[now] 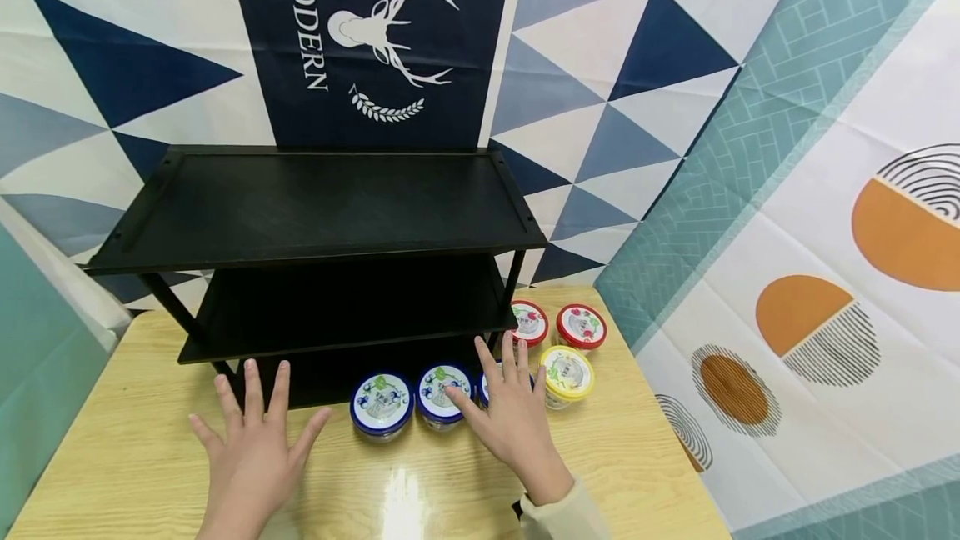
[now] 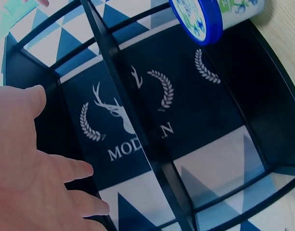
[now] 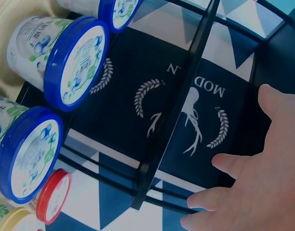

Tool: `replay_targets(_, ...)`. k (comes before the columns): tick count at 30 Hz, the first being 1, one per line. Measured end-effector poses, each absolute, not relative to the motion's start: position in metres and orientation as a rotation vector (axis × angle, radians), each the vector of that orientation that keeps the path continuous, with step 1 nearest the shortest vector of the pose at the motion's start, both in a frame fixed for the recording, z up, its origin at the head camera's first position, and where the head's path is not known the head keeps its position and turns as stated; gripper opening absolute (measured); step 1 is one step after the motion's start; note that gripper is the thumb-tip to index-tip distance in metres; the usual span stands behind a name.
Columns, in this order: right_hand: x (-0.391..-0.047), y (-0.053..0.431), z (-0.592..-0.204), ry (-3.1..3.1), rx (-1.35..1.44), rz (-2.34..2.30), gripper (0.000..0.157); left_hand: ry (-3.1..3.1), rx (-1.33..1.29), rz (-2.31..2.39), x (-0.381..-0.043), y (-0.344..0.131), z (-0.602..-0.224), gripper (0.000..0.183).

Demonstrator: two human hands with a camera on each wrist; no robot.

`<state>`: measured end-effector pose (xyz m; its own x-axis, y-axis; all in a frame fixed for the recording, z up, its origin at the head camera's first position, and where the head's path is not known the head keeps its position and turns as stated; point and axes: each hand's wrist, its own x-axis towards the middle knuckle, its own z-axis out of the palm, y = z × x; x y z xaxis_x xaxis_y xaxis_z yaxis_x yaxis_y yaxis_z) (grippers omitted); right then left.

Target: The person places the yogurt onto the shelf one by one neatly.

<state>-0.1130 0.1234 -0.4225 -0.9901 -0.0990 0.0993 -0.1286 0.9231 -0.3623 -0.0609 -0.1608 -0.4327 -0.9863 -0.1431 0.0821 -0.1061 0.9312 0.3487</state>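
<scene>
My left hand [image 1: 251, 457] hovers with fingers spread in front of the left part of a black tiered shelf [image 1: 322, 207], holding nothing. Likewise spread and holding nothing, my right hand [image 1: 517, 427] is at the shelf's right front. Along the shelf's front edge stand three blue-lidded tubs printed with blueberries: a left one [image 1: 382, 403], a middle one [image 1: 444, 392] and a right one partly covered by my right hand. The right thumb overlaps the middle tub in the head view. A yellow-lidded tub [image 1: 567, 373] stands just beyond the right fingers.
Behind the yellow lid, two red-lidded tubs [image 1: 581, 326] stand at the shelf's right end, one partly behind a shelf post. Everything rests on a light wooden table [image 1: 630, 473]. A patterned cloth [image 1: 570, 65] hangs behind the shelf, and another [image 1: 802, 232] at the right.
</scene>
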Motion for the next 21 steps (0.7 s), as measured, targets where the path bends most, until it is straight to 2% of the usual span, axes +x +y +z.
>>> replay_targets(21,-0.116,0.154,-0.440,-3.032,0.054,0.555,0.083,-2.837,0.259,-0.628,-0.061,-0.211,-0.435,0.082)
